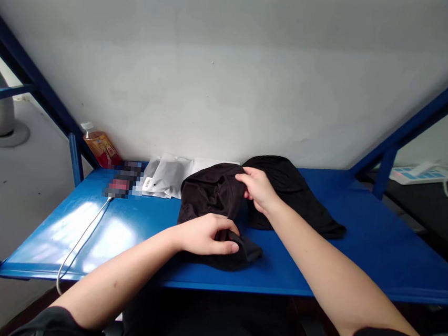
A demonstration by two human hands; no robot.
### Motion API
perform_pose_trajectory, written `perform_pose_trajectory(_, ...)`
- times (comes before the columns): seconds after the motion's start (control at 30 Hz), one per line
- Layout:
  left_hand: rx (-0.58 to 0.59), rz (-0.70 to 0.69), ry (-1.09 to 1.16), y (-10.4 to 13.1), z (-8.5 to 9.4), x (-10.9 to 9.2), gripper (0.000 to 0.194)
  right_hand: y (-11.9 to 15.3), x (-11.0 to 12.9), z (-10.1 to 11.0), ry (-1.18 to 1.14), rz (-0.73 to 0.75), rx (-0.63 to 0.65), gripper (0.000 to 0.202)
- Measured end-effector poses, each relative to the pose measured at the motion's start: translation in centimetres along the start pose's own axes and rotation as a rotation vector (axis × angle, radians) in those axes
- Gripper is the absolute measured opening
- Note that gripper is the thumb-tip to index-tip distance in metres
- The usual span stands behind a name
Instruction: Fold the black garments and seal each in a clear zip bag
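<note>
A piece of dark stretchy fabric [209, 190] lies rumpled on the blue table [277, 271], its exact kind not clear. My left hand [207, 234] grips its near part, thumb on top and fingers curled into the cloth. At its upper right edge, my right hand [259, 188] pinches the fabric between thumb and fingers and lifts it a little. Just behind and to the right lies a second black fabric piece [300, 202], spread fairly flat and partly hidden by my right hand and forearm.
Grey plastic packets [171, 176] lie at the back left. Beside them are a blurred dark device [121, 182] with a white cable [87, 231] and a bottle of reddish liquid [101, 145]. Blue frame bars flank the table; a white power strip [421, 174] sits beyond the right one.
</note>
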State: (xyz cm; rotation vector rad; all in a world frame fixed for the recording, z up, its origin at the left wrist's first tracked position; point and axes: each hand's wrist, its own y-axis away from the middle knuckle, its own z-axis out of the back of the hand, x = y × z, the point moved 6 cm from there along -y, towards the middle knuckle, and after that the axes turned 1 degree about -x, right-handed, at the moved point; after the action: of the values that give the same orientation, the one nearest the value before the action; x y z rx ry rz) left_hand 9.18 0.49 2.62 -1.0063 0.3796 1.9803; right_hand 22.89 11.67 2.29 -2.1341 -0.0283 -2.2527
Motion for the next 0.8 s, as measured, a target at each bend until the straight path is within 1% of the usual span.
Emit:
perform_pose_trajectory(0.1, 0.045, -0.042, 0.144, 0.0, 0.0, -1.0, 0.032, -0.7, 0.8, 2.2, -0.004, 0.072, -0.17, 0.005)
perform_pose_trajectory(0.17, 0.033, -0.063, 0.209, 0.3, 1.0, -1.4, 0.03, -0.6, 1.3, 2.8, -0.068, 0.113, -0.215, 0.006)
perform_pose_trajectory(0.2, 0.028, -0.058, 0.234, 0.7, 1.8, -1.5, 0.03, -0.4, 1.6, 2.7, -0.105, 0.134, -0.198, 0.011)
perform_pose_trajectory(0.23, 0.027, -0.042, 0.258, 1.1, 2.7, -1.4, 0.031, -0.2, 1.8, 2.3, -0.141, 0.157, -0.144, 0.019)
perform_pose_trajectory(0.27, 0.039, -0.008, 0.263, 1.7, 3.8, -1.1, 0.033, 0.1, 2.0, 1.5, -0.168, 0.178, -0.058, 0.028)
perform_pose_trajectory(0.3, 0.096, 0.06, 0.246, 2.4, 4.6, -0.5, 0.036, 0.4, 2.1, 0.6, -0.178, 0.194, 0.047, 0.039)
perform_pose_trajectory(0.33, 0.153, 0.16, 0.225, 3.3, 5.4, 0.4, 0.038, 0.7, 2.0, -0.3, -0.158, 0.2, 0.143, 0.049)
perform_pose_trajectory(0.37, 0.184, 0.279, 0.199, 4.2, 6.3, 1.5, 0.04, 1.0, 1.7, -1.0, -0.095, 0.194, 0.204, 0.055)
perform_pose_trajectory(0.4, 0.177, 0.41, 0.158, 5.1, 7.3, 2.8, 0.041, 1.2, 1.1, -1.5, 0.022, 0.173, 0.222, 0.055)
perform_pose_trajectory(0.47, 0.061, 0.671, 0.093, 6.7, 9.2, 5.4, 0.041, 1.2, -0.6, -1.8, 0.376, 0.076, 0.189, 0.041)
perform_pose_trajectory(0.5, -0.001, 0.773, 0.061, 7.2, 9.7, 6.4, 0.043, 1.2, -1.6, -1.9, 0.558, 0.013, 0.182, 0.035)
perform_pose_trajectory(0.53, -0.05, 0.844, 0.035, 7.5, 9.9, 7.2, 0.044, 1.1, -2.5, -2.0, 0.708, -0.042, 0.187, 0.037)
perform_pose_trajectory(0.57, -0.085, 0.884, 0.019, 7.4, 9.7, 7.7, 0.045, 1.1, -3.2, -2.2, 0.81, -0.074, 0.202, 0.044)
perform_pose_trajectory(0.6, -0.111, 0.902, 0.002, 7.1, 9.4, 8.2, 0.045, 1.1, -3.7, -2.4, 0.861, -0.079, 0.213, 0.049)
perform_pose_trajectory(0.63, -0.132, 0.9, -0.023, 6.7, 9.1, 8.5, 0.045, 1.0, -4.0, -2.8, 0.869, -0.06, 0.215, 0.051)
perform_pose_trajectory(0.7, -0.177, 0.858, -0.104, 5.7, 8.5, 8.8, 0.042, 1.0, -4.0, -3.6, 0.792, 0.006, 0.202, 0.045)
perform_pose_trajectory(0.73, -0.203, 0.833, -0.149, 5.2, 8.3, 8.9, 0.041, 1.0, -4.0, -4.0, 0.696, 0.021, 0.203, 0.04)
perform_pose_trajectory(0.8, -0.269, 0.809, -0.179, 4.7, 8.1, 9.1, 0.039, 1.2, -3.8, -4.7, 0.379, 0.001, 0.241, 0.028)
